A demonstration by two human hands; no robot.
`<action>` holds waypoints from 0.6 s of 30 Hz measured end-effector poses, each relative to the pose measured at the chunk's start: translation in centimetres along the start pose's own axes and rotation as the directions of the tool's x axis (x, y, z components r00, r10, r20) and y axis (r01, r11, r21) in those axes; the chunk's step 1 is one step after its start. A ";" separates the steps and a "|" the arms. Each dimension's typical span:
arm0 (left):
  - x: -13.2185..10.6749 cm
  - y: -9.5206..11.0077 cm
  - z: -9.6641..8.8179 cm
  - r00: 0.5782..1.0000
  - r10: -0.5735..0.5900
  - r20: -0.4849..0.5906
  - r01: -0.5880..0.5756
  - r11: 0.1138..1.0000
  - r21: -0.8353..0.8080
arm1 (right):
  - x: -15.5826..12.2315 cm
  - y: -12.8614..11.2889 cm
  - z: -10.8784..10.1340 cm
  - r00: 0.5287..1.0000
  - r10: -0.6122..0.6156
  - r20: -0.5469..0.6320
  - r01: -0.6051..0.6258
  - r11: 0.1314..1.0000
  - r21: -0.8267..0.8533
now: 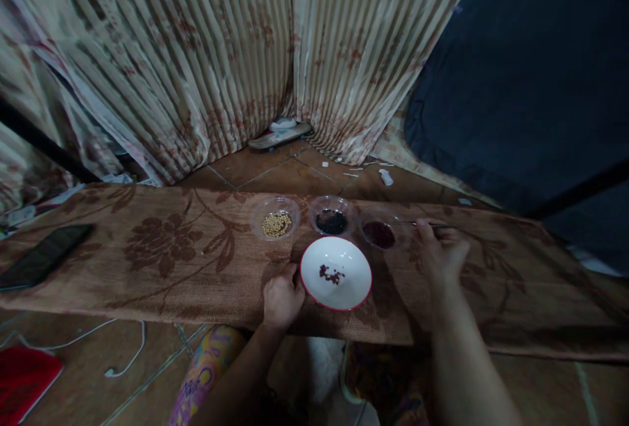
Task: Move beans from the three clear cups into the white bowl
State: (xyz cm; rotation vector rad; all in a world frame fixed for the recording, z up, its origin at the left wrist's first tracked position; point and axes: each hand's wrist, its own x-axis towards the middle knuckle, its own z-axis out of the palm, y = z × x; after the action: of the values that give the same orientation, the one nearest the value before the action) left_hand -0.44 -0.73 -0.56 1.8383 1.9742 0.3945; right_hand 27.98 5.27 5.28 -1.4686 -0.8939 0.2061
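A white bowl with a red rim sits near the table's front edge, a few small dark red beans lying in it. My left hand is closed against the bowl's left side, gripping its edge; some fingers are hidden. With my right hand I pinch a thin metal utensil, its tip over the clear bowl of dark red beans. Whether it is tweezers or a spoon I cannot tell. Two more clear bowls hold yellow beans and black beans.
A brown flowered cloth covers the long low table. A black phone lies at its left end. Striped curtains hang behind, with a skateboard at their foot. A white cable lies on the floor.
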 end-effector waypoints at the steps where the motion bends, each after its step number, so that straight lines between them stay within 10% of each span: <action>1: 0.0 0.0 0.0 1.000 -0.001 -0.004 0.001 1.000 -0.001 | 0.0 0.1 0.0 1.000 0.000 0.011 0.000 1.000 -0.004; 7: -0.2 0.1 0.1 0.999 0.017 -0.043 -0.017 1.000 -0.004 | -3.3 -1.3 1.1 0.942 0.032 0.335 -0.079 0.989 0.129; 13: -0.3 0.0 0.2 0.998 0.028 -0.051 -0.028 1.000 -0.006 | -7.0 -2.6 2.4 0.556 -0.018 0.831 -0.008 1.000 0.027; 18: -0.3 0.0 0.2 0.999 0.026 -0.037 -0.026 1.000 -0.003 | -7.7 -2.3 3.2 0.472 -0.047 0.880 0.061 0.998 0.020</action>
State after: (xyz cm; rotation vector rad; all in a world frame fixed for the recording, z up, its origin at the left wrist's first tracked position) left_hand -0.31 -1.00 -0.74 1.8690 1.9743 0.4424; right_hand 19.92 2.55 3.91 -1.2928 -1.7862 0.9988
